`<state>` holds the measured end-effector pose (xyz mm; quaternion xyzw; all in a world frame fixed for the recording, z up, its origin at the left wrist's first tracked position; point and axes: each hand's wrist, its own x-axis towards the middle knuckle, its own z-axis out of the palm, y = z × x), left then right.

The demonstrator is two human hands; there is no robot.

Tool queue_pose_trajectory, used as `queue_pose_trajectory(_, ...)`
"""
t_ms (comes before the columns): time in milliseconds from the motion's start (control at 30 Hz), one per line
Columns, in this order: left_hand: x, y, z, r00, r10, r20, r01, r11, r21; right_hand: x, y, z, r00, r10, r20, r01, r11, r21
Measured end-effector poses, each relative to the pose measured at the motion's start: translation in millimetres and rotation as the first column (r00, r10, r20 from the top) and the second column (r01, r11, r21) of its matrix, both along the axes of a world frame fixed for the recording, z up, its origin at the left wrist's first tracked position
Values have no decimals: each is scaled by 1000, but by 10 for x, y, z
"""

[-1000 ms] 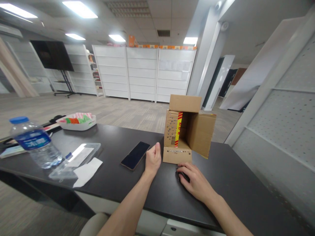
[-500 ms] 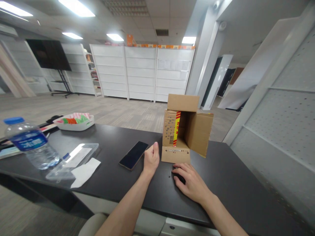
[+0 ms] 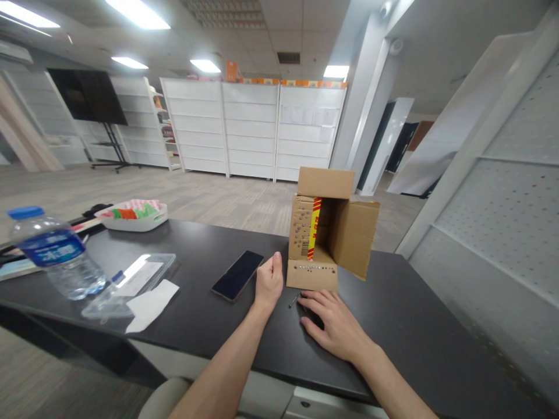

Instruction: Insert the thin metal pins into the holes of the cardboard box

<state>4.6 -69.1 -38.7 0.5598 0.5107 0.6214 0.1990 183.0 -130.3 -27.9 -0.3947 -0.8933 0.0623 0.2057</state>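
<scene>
My left hand (image 3: 269, 279) is closed in a fist with the thumb on top, at the middle of the dark table. Whatever its fingers may hold is hidden. My right hand (image 3: 334, 323) lies low over the tabletop with fingers spread, the thumb apart from the rest. At its index fingertip is a small thin metal piece like a nail or screw (image 3: 294, 300); I cannot tell if they touch. Just beyond both hands an open cardboard box (image 3: 301, 233) faces me, its flaps folded out. Small round silvery dots mark the left side and form a row on the lower flap (image 3: 312, 276).
Left of my left hand lies a phone (image 3: 238, 275). Further left are a white paper (image 3: 152, 305), a clear plastic case (image 3: 163, 270), a water bottle (image 3: 56, 250) and a white basket (image 3: 144, 222) with colourful contents. A perforated panel (image 3: 502, 192) rises at the right.
My right hand has shifted slightly left. The small metal piece has moved left too and turned to a slant. My left hand and the box stay put.
</scene>
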Motion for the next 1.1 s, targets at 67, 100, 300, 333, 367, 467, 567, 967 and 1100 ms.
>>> queue_pose_trajectory(67,-3,2,-3,1000,3,-14,-3,1000,3,-21,-4,11,1000,-9,7,9,1000,-1)
queue_pose_trajectory(100,-4,2,-4,1000,4,-19,-4,1000,5,-32,-7,16,1000,-5,11,5,1000,0)
queue_pose_trajectory(300,-7,11,-14,999,9,-36,-9,1000,-5,-77,-16,47,996,67,56,-67,998,-10)
queue_pose_trajectory(333,-7,13,-15,999,10,-38,-11,1000,-6,-78,-17,52,996,67,62,-66,998,-17)
queue_pose_trajectory(367,-6,15,-17,999,12,-39,-12,1000,-7,-79,-17,57,996,65,67,-64,998,-25)
queue_pose_trajectory(467,-6,19,-19,999,17,-40,-18,1000,-6,-79,-23,73,996,58,70,-55,997,-44)
queue_pose_trajectory(567,-5,18,-20,999,18,-34,-18,1000,-5,-82,-34,83,997,49,56,-47,998,-45)
queue_pose_trajectory(967,-4,21,-26,999,12,-32,-12,1000,2,-53,14,-70,996,8,-90,-9,1000,-6)
queue_pose_trajectory(1100,-9,21,-27,999,13,-33,-13,1000,0,-42,23,-92,996,-25,-81,26,999,21)
